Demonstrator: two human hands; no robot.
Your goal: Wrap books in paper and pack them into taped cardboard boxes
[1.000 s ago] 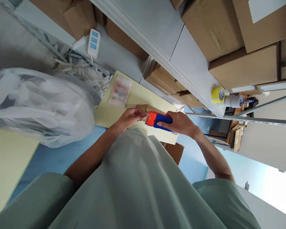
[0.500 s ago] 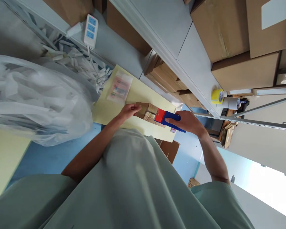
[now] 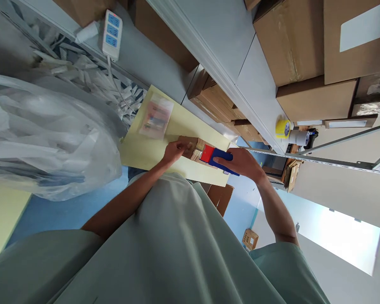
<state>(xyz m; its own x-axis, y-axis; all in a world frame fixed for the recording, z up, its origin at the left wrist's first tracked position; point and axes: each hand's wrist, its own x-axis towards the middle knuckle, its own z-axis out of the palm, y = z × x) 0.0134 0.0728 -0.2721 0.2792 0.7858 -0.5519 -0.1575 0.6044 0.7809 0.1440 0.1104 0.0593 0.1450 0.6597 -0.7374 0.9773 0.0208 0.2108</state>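
My right hand (image 3: 242, 162) is wrapped round a blue and red tape dispenser (image 3: 221, 158). The dispenser's red end rests against a small brown cardboard box (image 3: 186, 145), which lies on a pale yellow tabletop (image 3: 136, 145). At the box's left end is my left hand (image 3: 174, 153), its fingers pinched together against the cardboard; what they grip is hidden. Shiny, clear-looking patches show on the box between the two hands. Left of the box, a flat clear packet (image 3: 156, 118) with pinkish contents lies on the tabletop.
A large translucent plastic bag (image 3: 50, 139) bulges at the left. Above the tabletop, grey shelving (image 3: 209, 55) holds cardboard boxes (image 3: 288, 46), a power strip (image 3: 112, 36) and yellow tape (image 3: 283, 128). An open carton (image 3: 220, 198) sits below the table's near edge.
My left hand has moved left from the dispenser's red end to the box's left end. The dispenser has shifted slightly right, uncovering more of the box. The view has also shifted.
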